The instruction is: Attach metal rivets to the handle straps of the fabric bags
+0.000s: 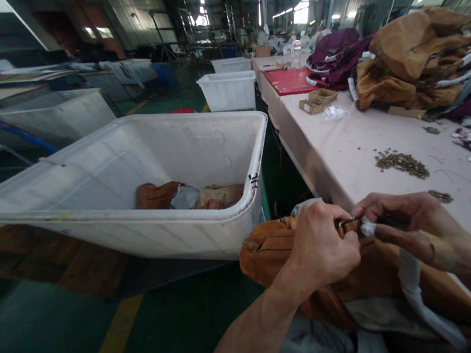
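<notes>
A brown bag (272,244) with a pale lining rests across my lap, against the table's edge. My left hand (327,239) is closed on a brown strap of the bag, by a small metal buckle (345,222). Just to the right, my right hand (415,223) pinches the strap's other side, where a bit of white wrapping (367,227) shows between thumb and fingers. The two hands nearly meet, and the fingers hide much of the strap. A white-wrapped handle (412,280) hangs below my right wrist. Tape is wound around my right thumb.
A large white bin (103,211) stands at the left on a wooden pallet (44,258), with brown bags (156,195) inside. On the table (315,147) lie small metal fittings (400,163), small cardboard boxes (313,104), and heaps of brown bags (417,61) and purple bags (336,52).
</notes>
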The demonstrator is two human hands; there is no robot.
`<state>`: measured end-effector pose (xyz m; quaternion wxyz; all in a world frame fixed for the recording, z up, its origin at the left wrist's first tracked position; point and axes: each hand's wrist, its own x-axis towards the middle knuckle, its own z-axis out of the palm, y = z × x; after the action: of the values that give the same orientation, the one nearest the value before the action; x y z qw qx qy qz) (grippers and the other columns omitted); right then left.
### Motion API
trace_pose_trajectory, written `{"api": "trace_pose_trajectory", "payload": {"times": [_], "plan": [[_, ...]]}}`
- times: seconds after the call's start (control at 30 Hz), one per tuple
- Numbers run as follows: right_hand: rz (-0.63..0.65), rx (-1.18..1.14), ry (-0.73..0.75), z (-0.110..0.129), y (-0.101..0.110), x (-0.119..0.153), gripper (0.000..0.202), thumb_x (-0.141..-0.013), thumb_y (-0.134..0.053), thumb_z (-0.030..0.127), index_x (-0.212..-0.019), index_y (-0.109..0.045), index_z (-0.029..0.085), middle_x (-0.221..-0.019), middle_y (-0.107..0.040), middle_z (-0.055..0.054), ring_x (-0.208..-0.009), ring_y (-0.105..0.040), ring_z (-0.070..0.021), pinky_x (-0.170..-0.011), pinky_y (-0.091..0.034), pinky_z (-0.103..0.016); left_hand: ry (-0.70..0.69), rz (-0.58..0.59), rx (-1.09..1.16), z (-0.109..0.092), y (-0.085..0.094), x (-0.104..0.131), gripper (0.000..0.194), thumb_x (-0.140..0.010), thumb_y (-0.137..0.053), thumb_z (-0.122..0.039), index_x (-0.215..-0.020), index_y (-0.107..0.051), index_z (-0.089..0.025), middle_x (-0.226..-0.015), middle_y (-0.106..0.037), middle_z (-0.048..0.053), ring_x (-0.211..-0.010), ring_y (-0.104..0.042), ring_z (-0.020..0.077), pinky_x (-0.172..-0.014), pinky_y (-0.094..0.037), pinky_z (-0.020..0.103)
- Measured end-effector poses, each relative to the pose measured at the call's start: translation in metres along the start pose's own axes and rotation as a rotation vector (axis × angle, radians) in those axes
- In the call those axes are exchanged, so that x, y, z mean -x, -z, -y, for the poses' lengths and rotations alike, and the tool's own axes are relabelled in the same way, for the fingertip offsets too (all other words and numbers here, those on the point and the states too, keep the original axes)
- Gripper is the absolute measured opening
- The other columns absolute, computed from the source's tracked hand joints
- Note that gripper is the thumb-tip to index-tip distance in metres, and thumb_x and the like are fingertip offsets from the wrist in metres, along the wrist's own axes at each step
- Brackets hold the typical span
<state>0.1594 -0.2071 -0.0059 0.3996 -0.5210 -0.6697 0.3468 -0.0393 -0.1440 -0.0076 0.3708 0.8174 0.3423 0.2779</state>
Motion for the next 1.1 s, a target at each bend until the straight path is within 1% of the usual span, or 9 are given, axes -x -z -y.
{"api": "trace_pose_trajectory", "payload": {"times": [0.1,0.2,0.33,0.47,0.6,0.87,1.0,1.1], "plan": [[0.039,-0.043,-0.130,-0.002,0.002,0.001,0.020,-0.088,-0.074,0.036,-0.082,-0.071,0.017,-0.098,-0.073,-0.010,-0.087,-0.068,-0.0236,-0.073,-0.050,-0.030,-0.029,0.003,-0.013,0.000,-0.003,0.002,0.008,-0.072,-0.066,-0.017,-0.070,-0.073,-0.015,-0.064,-0.065,0.004,-0.061,-0.054,0.0156,-0.057,-0.034,0.027],[0.078,-0.105,-0.234,-0.007,0.006,0.001,0.021,-0.086,-0.076,0.035,-0.087,-0.072,0.015,-0.090,-0.073,-0.010,-0.080,-0.067,-0.0220,-0.068,-0.050,-0.029,-0.040,0.011,-0.026,-0.001,-0.006,0.003,0.007,-0.072,-0.066,-0.017,-0.069,-0.072,-0.015,-0.063,-0.064,0.004,-0.059,-0.053,0.0154,-0.057,-0.034,0.028],[0.136,-0.225,-0.306,-0.014,0.011,0.001,0.024,-0.081,-0.082,0.031,-0.092,-0.069,0.014,-0.087,-0.072,-0.008,-0.076,-0.065,-0.0190,-0.065,-0.048,-0.027,-0.056,0.016,-0.035,-0.004,-0.008,0.005,0.006,-0.072,-0.066,-0.016,-0.070,-0.072,-0.015,-0.065,-0.066,0.005,-0.059,-0.053,0.0150,-0.057,-0.033,0.028],[0.120,-0.275,-0.305,-0.012,0.009,0.002,0.032,-0.075,-0.087,0.031,-0.093,-0.065,0.015,-0.083,-0.070,-0.004,-0.073,-0.063,-0.0164,-0.063,-0.046,-0.025,-0.045,0.022,-0.045,-0.006,-0.007,0.005,0.006,-0.072,-0.066,-0.016,-0.070,-0.072,-0.015,-0.064,-0.065,0.004,-0.059,-0.053,0.0151,-0.056,-0.032,0.028],[0.069,-0.294,-0.296,-0.007,0.004,0.001,0.034,-0.077,-0.086,0.036,-0.094,-0.065,0.015,-0.084,-0.071,-0.005,-0.072,-0.063,-0.0165,-0.063,-0.045,-0.025,-0.044,0.019,-0.040,-0.007,-0.004,0.005,0.007,-0.071,-0.066,-0.016,-0.070,-0.072,-0.015,-0.063,-0.064,0.004,-0.059,-0.052,0.0144,-0.056,-0.032,0.028],[0.033,-0.277,-0.312,-0.003,0.000,0.000,0.039,-0.070,-0.091,0.041,-0.088,-0.067,0.016,-0.082,-0.073,-0.007,-0.070,-0.066,-0.0183,-0.062,-0.051,-0.026,-0.024,0.009,-0.025,-0.007,-0.003,0.004,0.008,-0.071,-0.067,-0.016,-0.072,-0.075,-0.014,-0.065,-0.065,0.004,-0.061,-0.054,0.0152,-0.057,-0.034,0.027],[-0.003,-0.302,-0.300,-0.004,-0.003,0.000,0.044,-0.066,-0.092,0.047,-0.086,-0.068,0.016,-0.080,-0.073,-0.009,-0.070,-0.068,-0.0210,-0.061,-0.054,-0.029,-0.024,0.019,-0.014,-0.007,-0.003,0.003,0.009,-0.071,-0.067,-0.017,-0.073,-0.076,-0.014,-0.065,-0.066,0.005,-0.061,-0.055,0.0157,-0.056,-0.035,0.027],[-0.020,-0.333,-0.306,-0.010,-0.004,-0.001,0.045,-0.064,-0.094,0.045,-0.086,-0.069,0.015,-0.077,-0.073,-0.009,-0.067,-0.068,-0.0207,-0.060,-0.053,-0.029,-0.017,0.023,-0.005,-0.006,-0.004,0.003,0.010,-0.071,-0.068,-0.018,-0.075,-0.077,-0.014,-0.067,-0.067,0.006,-0.061,-0.056,0.0160,-0.056,-0.035,0.026]]}}
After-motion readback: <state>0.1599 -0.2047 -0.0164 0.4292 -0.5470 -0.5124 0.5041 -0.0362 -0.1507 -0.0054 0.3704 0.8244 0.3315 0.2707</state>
